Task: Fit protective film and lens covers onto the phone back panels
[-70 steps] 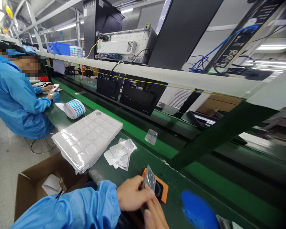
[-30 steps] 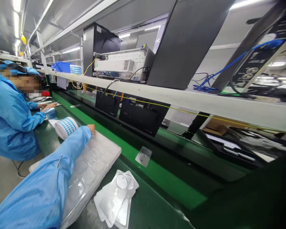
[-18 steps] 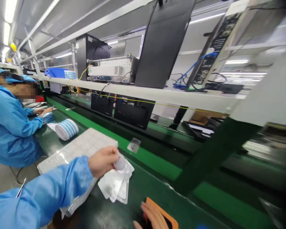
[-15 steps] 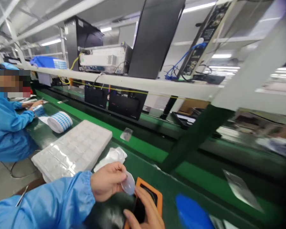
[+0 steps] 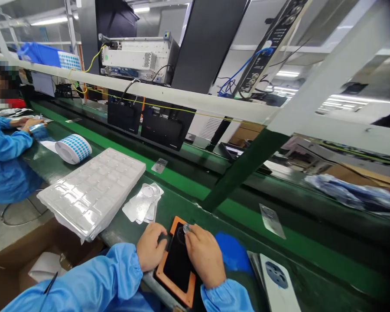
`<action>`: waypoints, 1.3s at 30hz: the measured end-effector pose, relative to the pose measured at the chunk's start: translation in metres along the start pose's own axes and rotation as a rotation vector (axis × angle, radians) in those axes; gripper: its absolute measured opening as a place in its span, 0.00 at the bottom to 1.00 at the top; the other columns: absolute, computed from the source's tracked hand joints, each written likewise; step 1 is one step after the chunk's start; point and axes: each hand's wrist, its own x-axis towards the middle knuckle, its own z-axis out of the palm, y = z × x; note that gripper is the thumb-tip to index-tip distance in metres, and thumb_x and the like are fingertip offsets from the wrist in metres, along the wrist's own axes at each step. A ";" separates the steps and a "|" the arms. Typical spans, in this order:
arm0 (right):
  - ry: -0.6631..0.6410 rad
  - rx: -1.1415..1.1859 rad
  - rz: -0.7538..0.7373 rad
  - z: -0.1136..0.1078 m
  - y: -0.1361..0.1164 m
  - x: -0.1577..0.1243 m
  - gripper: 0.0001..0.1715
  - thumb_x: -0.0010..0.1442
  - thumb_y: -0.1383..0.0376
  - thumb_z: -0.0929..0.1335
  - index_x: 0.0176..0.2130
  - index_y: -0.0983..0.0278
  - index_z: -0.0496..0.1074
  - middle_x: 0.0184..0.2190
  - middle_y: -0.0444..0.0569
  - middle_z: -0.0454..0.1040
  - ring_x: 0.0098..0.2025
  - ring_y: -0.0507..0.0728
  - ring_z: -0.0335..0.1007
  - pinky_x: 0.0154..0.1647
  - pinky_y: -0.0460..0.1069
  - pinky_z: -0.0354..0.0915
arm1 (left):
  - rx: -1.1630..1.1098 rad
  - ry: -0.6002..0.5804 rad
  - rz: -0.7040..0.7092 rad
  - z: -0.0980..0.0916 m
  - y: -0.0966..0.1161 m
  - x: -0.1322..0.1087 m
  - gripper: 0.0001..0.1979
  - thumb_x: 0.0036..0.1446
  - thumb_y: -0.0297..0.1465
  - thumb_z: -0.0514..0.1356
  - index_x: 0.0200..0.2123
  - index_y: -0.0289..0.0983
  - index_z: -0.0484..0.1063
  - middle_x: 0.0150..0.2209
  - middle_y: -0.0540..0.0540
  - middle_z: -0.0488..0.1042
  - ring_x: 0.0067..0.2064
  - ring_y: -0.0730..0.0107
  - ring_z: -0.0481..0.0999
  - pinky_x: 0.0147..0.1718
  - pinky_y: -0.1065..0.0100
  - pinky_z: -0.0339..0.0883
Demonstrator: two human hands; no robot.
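An orange frame (image 5: 191, 289) holds a flat black panel (image 5: 177, 264) on the green bench. My left hand (image 5: 152, 248) rests at the frame's left side, fingers curled, and what its fingertips hold, if anything, is hidden. At the frame's upper right, my right hand (image 5: 205, 255) pinches a small clear disc (image 5: 186, 228) over the top of the black panel. Thin silvery sheets with round cut-outs (image 5: 143, 203) lie beyond my left hand. To the right are a blue round item (image 5: 232, 251) and pale phone-shaped covers (image 5: 281, 281).
A wrapped compartment tray (image 5: 91, 190) lies left, beside a roll of blue-dotted labels (image 5: 73, 148). An open cardboard box (image 5: 16, 247) stands below the bench edge. Another person in blue sleeves (image 5: 6, 143) sits far left. A green slanted post (image 5: 243, 171) rises beyond the frame.
The view has shifted. My left hand has parted from the round clear piece it pinched and moved down beside the frame. My right hand has moved over the panel's top with a clear disc.
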 end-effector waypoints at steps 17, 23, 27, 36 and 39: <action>-0.183 0.366 0.067 0.001 -0.009 -0.024 0.18 0.65 0.63 0.63 0.50 0.61 0.76 0.52 0.54 0.76 0.57 0.62 0.71 0.63 0.64 0.62 | 0.072 -0.053 0.199 0.010 0.001 0.003 0.14 0.52 0.20 0.57 0.41 0.39 0.68 0.44 0.44 0.73 0.51 0.60 0.68 0.55 0.56 0.62; -0.176 0.366 0.316 -0.029 0.019 -0.038 0.22 0.68 0.56 0.59 0.49 0.58 0.77 0.52 0.49 0.77 0.57 0.58 0.71 0.60 0.52 0.64 | 0.342 -0.338 0.364 0.021 0.017 0.025 0.19 0.54 0.26 0.59 0.51 0.41 0.70 0.52 0.44 0.74 0.63 0.48 0.58 0.59 0.44 0.52; -0.019 0.050 0.822 -0.073 0.100 -0.077 0.36 0.59 0.46 0.62 0.49 0.72 0.75 0.47 0.71 0.76 0.50 0.73 0.73 0.52 0.65 0.66 | 0.426 -0.375 0.358 0.025 0.017 0.027 0.14 0.58 0.30 0.59 0.48 0.41 0.74 0.52 0.44 0.75 0.63 0.47 0.57 0.58 0.42 0.50; -0.364 0.210 1.327 -0.094 0.181 -0.147 0.27 0.49 0.41 0.65 0.26 0.60 0.77 0.27 0.53 0.78 0.32 0.65 0.75 0.33 0.55 0.66 | 0.325 -0.224 0.308 0.031 0.010 0.020 0.11 0.54 0.25 0.60 0.40 0.40 0.76 0.50 0.44 0.75 0.62 0.47 0.57 0.58 0.42 0.50; -0.217 0.220 1.374 -0.104 0.183 -0.144 0.27 0.47 0.41 0.66 0.26 0.61 0.76 0.26 0.54 0.78 0.29 0.65 0.75 0.28 0.55 0.65 | 0.236 -0.135 0.240 0.027 0.016 0.018 0.10 0.53 0.24 0.59 0.38 0.40 0.75 0.46 0.43 0.75 0.60 0.49 0.61 0.58 0.45 0.52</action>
